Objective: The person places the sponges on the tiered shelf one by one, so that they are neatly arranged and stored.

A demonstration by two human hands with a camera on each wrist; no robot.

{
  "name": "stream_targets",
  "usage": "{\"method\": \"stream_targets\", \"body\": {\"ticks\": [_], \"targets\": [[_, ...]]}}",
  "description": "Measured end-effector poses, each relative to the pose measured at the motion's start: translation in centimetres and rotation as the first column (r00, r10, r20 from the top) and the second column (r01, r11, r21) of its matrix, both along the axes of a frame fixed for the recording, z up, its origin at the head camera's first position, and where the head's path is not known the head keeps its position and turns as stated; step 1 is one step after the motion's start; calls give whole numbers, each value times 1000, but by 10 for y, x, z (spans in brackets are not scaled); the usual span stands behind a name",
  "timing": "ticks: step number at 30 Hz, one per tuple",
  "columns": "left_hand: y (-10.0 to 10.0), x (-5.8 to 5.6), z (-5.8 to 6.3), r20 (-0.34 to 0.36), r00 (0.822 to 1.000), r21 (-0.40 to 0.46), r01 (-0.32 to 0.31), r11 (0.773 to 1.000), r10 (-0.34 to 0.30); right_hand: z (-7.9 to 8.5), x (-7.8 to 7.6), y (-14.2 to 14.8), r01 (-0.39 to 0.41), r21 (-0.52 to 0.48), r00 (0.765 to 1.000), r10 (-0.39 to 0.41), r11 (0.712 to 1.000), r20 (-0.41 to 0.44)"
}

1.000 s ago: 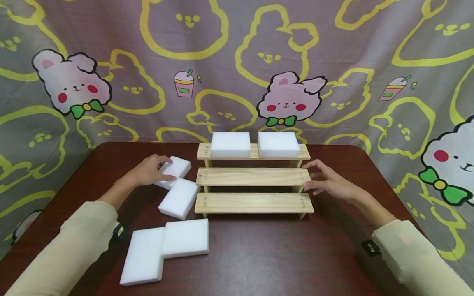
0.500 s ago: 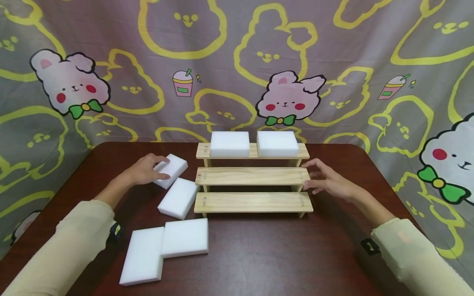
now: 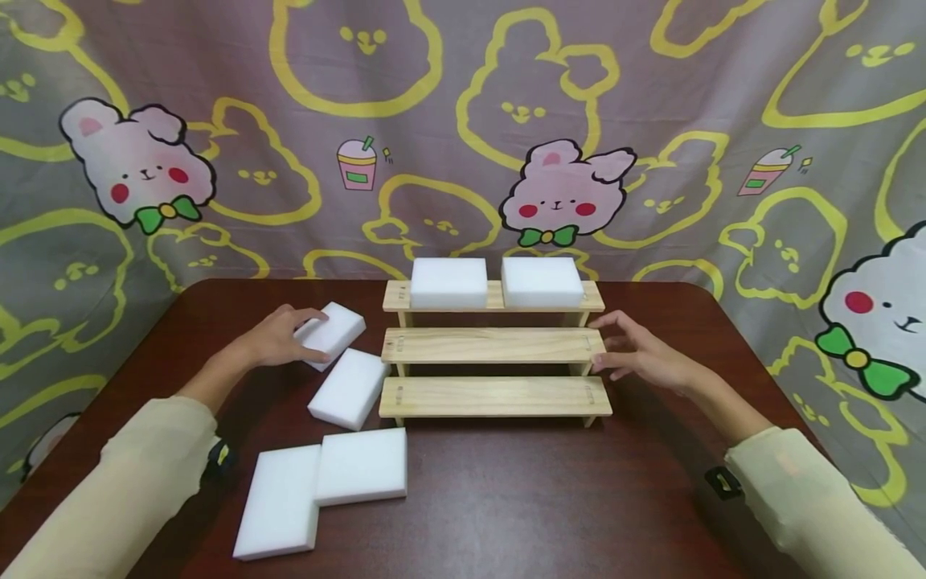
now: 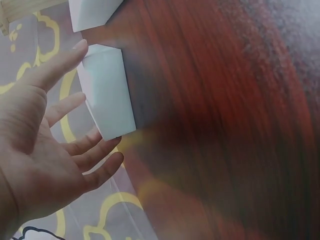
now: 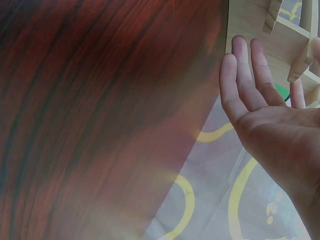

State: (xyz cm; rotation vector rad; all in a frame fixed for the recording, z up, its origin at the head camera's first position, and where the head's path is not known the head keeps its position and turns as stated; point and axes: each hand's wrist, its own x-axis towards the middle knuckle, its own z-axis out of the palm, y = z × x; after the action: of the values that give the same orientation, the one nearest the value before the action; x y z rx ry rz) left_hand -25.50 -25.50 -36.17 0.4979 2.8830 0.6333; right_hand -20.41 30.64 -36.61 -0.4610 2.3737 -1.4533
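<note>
My left hand (image 3: 278,334) is at a white foam block (image 3: 338,330) left of a wooden three-step display rack (image 3: 494,346). In the left wrist view, the hand (image 4: 47,145) has its fingers spread, its thumb tip by one end of the block (image 4: 107,92) and other fingertips by the opposite end. My right hand (image 3: 647,354) is beside the rack's right side, fingertips right at the end of the middle step. Its fingers look extended in the right wrist view, where the hand (image 5: 275,120) overlaps the rack (image 5: 260,40). Neither hand grips anything.
Two foam blocks (image 3: 448,281) sit on the rack's top step. Another foam block (image 3: 349,388) leans close to the rack's left side, and two more (image 3: 278,500) lie touching at the front left of the dark wooden table (image 3: 550,498). A patterned curtain (image 3: 434,121) hangs behind.
The left hand shifted the far-left block slightly left and turned it a little, then drew back slightly with its thumb and fingers wider apart. The right hand stays at the rack.
</note>
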Motion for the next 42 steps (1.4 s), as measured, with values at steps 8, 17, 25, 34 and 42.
{"method": "stream_targets", "body": {"ticks": [8,17,25,34,42], "targets": [[-6,2,1,34,999,-12,-1,1000,1,0,0,0,-3,-3,1000,3,1000,-3],[-12,1,0,21,1000,38,-12,999,11,0,0,1,-9,-5,1000,9,1000,-7],[-18,4,4,-17,1000,47,12,999,-11,0,0,1,-9,-2,1000,9,1000,-11],[-17,13,17,-43,999,55,30,998,-27,-1,0,1,-9,-4,1000,9,1000,-9],[-19,15,26,-76,997,75,21,997,-15,-1,0,1,-12,-9,1000,12,1000,-10]]}}
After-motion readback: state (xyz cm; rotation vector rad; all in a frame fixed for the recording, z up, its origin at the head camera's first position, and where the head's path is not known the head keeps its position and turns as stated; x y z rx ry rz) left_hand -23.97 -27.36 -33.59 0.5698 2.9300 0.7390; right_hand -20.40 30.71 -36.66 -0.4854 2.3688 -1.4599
